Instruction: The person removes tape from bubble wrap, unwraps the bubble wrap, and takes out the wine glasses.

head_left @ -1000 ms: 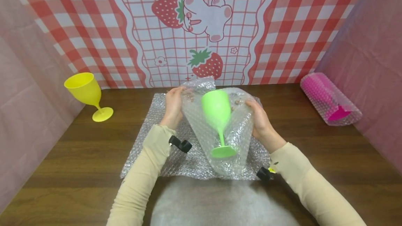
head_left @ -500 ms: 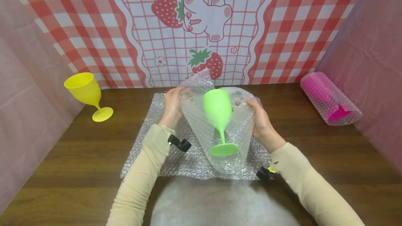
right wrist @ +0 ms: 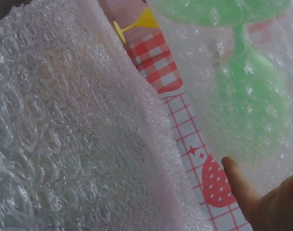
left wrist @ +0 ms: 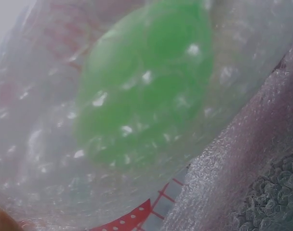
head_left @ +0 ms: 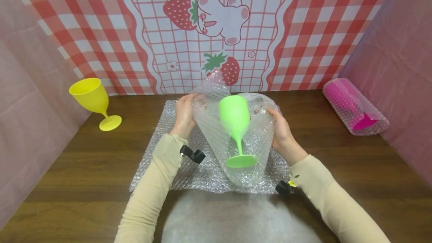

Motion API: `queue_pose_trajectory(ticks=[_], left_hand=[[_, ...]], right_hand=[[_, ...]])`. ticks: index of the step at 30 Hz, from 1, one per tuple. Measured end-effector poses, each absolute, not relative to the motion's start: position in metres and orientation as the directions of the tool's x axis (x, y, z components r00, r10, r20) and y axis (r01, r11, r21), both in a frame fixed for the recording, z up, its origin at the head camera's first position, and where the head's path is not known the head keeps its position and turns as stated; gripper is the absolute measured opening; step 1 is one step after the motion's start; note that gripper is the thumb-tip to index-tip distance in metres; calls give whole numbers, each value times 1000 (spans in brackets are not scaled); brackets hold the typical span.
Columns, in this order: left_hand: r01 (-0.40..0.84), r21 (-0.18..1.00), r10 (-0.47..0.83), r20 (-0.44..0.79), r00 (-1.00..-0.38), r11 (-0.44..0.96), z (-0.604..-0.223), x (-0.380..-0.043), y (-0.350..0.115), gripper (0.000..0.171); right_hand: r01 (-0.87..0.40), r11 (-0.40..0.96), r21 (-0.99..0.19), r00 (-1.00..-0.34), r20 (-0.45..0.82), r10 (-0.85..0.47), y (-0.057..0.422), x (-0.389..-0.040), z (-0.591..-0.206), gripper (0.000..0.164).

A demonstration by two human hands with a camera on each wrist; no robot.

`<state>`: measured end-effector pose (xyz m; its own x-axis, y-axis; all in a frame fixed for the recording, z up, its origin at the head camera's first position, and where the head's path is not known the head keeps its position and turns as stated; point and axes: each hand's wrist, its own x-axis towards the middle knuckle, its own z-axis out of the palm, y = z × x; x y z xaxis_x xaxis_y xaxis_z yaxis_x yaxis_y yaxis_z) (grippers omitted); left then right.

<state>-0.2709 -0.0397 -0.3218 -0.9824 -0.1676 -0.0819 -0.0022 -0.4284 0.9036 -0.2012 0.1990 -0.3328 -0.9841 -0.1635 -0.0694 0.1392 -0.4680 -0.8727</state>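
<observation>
A lime-green goblet [head_left: 235, 112] leans in a loose sheet of clear bubble wrap [head_left: 210, 121], its bowl up and its foot toward me. My left hand [head_left: 184, 113] grips the left side of that sheet, and my right hand [head_left: 282, 132] holds its right side. Neither hand touches the goblet directly. Seen from the left wrist, the goblet's bowl [left wrist: 151, 86] shows blurred through the plastic. In the right wrist view the goblet [right wrist: 252, 103] shows through the wrap, with a fingertip at the wrap's edge. The fingers behind the sheet are mostly hidden.
Flat bubble wrap [head_left: 202, 175] covers the middle of the wooden table [head_left: 67, 171]. A yellow goblet [head_left: 89, 96] stands at the back left. At the back right lies a pink goblet rolled in bubble wrap [head_left: 354, 106]. A checked strawberry cloth [head_left: 219, 21] hangs behind.
The wrap's loose corner beside my left hand has risen higher. The green goblet has shifted slightly right. Both hands have barely moved and keep their hold on the wrap.
</observation>
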Motion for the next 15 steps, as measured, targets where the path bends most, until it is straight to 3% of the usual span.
queue_pose_trajectory(ticks=[15], left_hand=[[3,901,-190,-88,-978,-433,-325,-274,-40,17]], right_hand=[[145,-507,-849,-986,-82,-145,201,-200,-334,29]])
